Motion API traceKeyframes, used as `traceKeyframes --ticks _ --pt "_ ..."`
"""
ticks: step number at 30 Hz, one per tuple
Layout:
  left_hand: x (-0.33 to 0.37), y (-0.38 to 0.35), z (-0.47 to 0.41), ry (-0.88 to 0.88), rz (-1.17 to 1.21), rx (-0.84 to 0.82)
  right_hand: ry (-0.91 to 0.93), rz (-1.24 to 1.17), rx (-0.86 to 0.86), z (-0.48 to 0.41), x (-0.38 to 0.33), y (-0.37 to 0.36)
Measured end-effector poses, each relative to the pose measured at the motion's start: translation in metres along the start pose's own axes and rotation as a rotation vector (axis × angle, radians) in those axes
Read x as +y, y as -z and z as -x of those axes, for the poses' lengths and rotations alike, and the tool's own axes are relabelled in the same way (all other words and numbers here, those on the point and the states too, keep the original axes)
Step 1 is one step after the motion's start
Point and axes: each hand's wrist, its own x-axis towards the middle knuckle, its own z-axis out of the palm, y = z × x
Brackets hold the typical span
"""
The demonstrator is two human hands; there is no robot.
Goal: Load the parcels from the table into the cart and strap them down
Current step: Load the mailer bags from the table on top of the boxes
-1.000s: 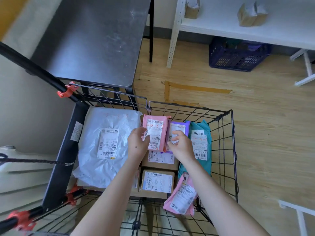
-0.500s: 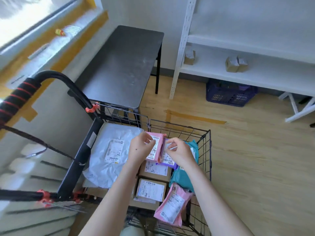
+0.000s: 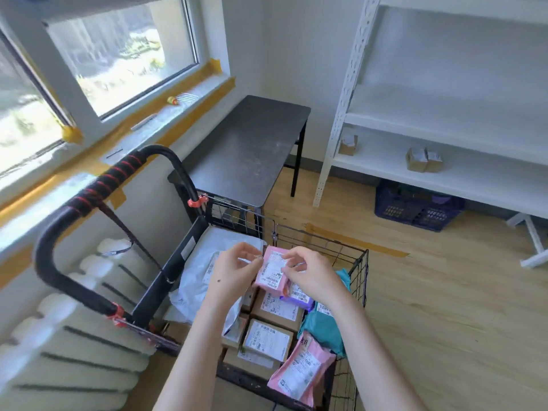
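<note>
A black wire cart (image 3: pixel 326 241) with a padded handle (image 3: pixel 89 197) stands in front of a bare black table (image 3: pixel 252 149). Inside it lie a white poly bag (image 3: pixel 198 274), cardboard boxes (image 3: pixel 268 339), a teal bag (image 3: pixel 323 324), a purple parcel (image 3: pixel 299 299) and a pink parcel (image 3: pixel 302 372) at the near corner. A second pink parcel (image 3: pixel 271 271) sits tilted above the boxes. My left hand (image 3: pixel 234 271) pinches its left edge. On its right edge, thumb and fingers of my right hand (image 3: pixel 311 277) pinch the label. A dark strap (image 3: pixel 127 232) hangs from the handle.
White shelving (image 3: pixel 444 170) at the right holds small cardboard boxes (image 3: pixel 424 158), with a blue crate (image 3: pixel 415 206) on the floor beneath. A white radiator (image 3: pixel 59 351) lies to the left of the cart under the window. Wooden floor stretches to the right.
The view has tilted up, so the window and shelves now show. The pink parcel has shifted right over the purple one, and both hands are now on the pink parcel.
</note>
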Motion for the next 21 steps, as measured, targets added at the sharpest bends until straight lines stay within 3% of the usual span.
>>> traceKeyframes --ticks 21 --pt "-0.039 0.127 0.21 -0.066 0.138 0.253 0.237 0.0 0.008 0.176 -0.103 -0.085"
